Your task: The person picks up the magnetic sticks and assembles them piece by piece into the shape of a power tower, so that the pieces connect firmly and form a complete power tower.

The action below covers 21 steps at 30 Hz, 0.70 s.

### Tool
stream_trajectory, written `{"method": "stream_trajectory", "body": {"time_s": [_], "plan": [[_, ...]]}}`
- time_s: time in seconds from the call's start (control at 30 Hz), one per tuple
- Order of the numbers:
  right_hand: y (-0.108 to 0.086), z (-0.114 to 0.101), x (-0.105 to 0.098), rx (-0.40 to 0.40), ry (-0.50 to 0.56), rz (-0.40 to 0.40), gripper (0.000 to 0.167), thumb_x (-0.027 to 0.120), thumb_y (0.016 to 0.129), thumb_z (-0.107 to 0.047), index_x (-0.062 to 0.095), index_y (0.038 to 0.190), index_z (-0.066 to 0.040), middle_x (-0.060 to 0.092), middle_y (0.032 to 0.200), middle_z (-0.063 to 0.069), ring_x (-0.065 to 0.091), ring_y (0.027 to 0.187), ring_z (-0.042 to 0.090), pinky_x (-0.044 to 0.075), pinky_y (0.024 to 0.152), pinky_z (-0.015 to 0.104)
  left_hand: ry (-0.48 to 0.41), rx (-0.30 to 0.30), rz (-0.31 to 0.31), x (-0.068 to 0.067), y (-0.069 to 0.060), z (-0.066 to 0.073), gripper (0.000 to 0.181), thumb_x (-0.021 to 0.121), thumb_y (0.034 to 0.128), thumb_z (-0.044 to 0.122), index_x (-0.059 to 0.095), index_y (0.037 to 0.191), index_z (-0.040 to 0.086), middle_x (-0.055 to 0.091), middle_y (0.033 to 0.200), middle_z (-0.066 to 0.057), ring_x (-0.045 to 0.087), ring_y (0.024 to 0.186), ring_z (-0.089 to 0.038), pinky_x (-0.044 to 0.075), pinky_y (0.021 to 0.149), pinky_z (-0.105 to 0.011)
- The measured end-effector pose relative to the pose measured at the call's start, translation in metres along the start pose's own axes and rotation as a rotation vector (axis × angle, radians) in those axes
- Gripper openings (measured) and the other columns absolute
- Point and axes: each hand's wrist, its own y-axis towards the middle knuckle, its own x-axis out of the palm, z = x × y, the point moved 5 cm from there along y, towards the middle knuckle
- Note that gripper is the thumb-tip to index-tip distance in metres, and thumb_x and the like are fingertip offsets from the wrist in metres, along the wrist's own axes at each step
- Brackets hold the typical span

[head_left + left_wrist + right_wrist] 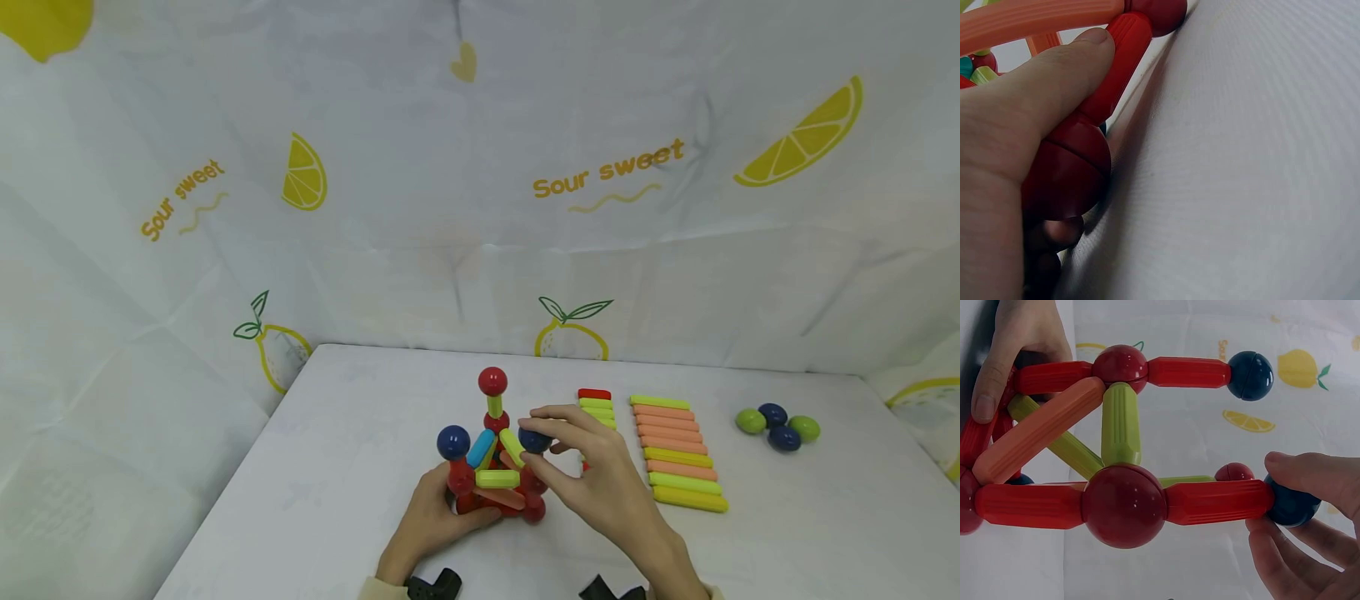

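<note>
Ball-and-stick frame (pixel 497 479), glossy plastic look, stands on the white tabletop (pixel 300 500), left of its middle, well in from the left edge and the back edge. Sticks are ribbed, rounded bars in red, orange, lime and blue; balls are smooth, with a seam line. Tabletop surface shows a fine weave up close.

Left hand (pixel 438 517) clamped on the frame's base: thumb laid along a red bar (pixel 1124 69), other fingers curled round behind the lower red ball (pixel 1072 172). Wrist low, forearm in from the near side.

Right hand (pixel 603 471) raised, pinching a dark blue ball (pixel 534 440) at the end of a red stick (pixel 1219 501); ball touches the stick. Thumb on one side, fingers bent round the other, forearm slanting in from the near right. Hands apart, one on each side of the frame. Second blue ball (pixel 453 442) tops the left upright; red ball (pixel 492 381) tops the far lime one.

Right of the frame: short stick row (pixel 597 403), partly hidden by the right hand, then long stick row (pixel 675 442), orange, yellow and lime, lying parallel. Loose balls (pixel 783 438), two green and two blue, clustered toward the back right corner.
</note>
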Motion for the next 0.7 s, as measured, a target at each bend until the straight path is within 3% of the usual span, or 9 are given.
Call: {"method": "stream_trajectory", "body": {"time_s": [0.47,0.7], "plan": [[-0.002,-0.002,-0.002,0.02,-0.027,-0.012,0.047,0.087,0.077,-0.004,0.075,0.121,-0.017,0.071,0.119,0.001,0.07,0.098,0.014,0.061,0.074,0.023,-0.017,-0.014,-0.004,-0.001,0.0,0.0,0.06,0.086,0.0792,0.046,0.059,0.132,0.04,0.069,0.126,0.022,0.065,0.117,-0.003,0.054,0.104,-0.032],[-0.009,0.0,-0.025,0.048,-0.104,0.044,0.055,0.09,0.075,-0.008,0.072,0.125,-0.021,0.07,0.118,-0.004,0.064,0.107,0.012,0.061,0.078,0.023,-0.035,-0.027,-0.012,0.0,0.0,-0.002,0.06,0.087,0.0793,0.045,0.058,0.132,0.042,0.069,0.127,0.022,0.064,0.117,-0.003,0.054,0.104,-0.031]]}}
